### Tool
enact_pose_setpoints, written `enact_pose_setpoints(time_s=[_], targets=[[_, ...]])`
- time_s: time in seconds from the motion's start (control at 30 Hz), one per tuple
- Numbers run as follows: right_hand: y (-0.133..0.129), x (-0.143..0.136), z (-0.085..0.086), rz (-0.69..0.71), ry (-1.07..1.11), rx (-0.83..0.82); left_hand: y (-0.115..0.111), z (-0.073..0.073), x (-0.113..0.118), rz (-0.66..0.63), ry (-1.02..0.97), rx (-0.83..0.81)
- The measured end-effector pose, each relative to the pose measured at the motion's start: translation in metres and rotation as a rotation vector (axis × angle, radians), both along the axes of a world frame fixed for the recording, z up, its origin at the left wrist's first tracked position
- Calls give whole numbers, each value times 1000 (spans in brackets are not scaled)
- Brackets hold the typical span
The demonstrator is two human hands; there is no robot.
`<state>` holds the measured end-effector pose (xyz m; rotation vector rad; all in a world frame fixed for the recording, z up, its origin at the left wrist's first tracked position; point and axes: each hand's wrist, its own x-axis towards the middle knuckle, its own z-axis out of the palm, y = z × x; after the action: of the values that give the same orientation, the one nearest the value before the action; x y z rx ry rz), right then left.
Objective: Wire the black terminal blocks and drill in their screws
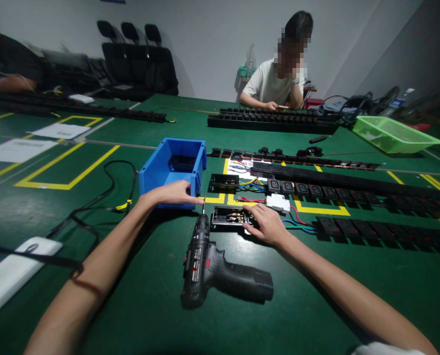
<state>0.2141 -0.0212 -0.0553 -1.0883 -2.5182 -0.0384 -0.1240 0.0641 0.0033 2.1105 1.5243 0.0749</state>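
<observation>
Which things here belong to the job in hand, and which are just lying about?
Likely in the job:
- open black module, at the right hand
- wired socket strip
- white wired block
- blue bin, by the left hand
- cordless drill

Seemingly lying about:
- green basket
- paper sheets
- plastic bottle

The blue bin (pixel 155 170) is touched at its near side by the left hand (pixel 175 192). The right hand (pixel 266 224) is placed on the open black module (pixel 227 217). Between the forearms, a black drill (pixel 201 261) is laid on the green tabletop (pixel 220 330), its bit pointed away. A person (pixel 275 81) is seated across.
</observation>
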Motion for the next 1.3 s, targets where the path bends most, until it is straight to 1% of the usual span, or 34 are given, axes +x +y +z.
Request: enact_pose_setpoints(time_s=[0.07,0.13,0.23,0.33,0.4,0.53,0.6,0.7,0.77,0.87,0.97,1.03,1.13,1.3], targets=[[0,0,0,-1,-2,0,4,-1,-3,-65,21,-39],[0,0,1,1,0,2,7,-1,-6,-101,-4,-14],[0,0,1,4,4,4,12,-3,-10,-105,-61,47],[0,0,1,4,8,3,14,-5,-14,-90,-158,41],[0,0,1,5,8,4,15,-7,-16,-60,-245,0],[0,0,1,7,6,7,14,-6,-17,22,-419,-151],[0,0,1,10,10,3,12,-3,-15,66,-480,-198],[0,0,1,17,13,-1,10,4,-13,198,-571,-262],[0,0,1,21,14,3,9,7,-13,235,-598,-287],[0,0,1,18,15,10,9,8,-14,154,-555,-252],[0,0,1,17,14,13,11,4,-17,61,-524,-215],[0,0,1,18,13,16,13,1,-20,23,-511,-202],[0,0,1,19,13,19,16,-4,-22,12,-513,-191],[0,-1,1,15,6,15,18,-8,-25,50,-546,-198]])
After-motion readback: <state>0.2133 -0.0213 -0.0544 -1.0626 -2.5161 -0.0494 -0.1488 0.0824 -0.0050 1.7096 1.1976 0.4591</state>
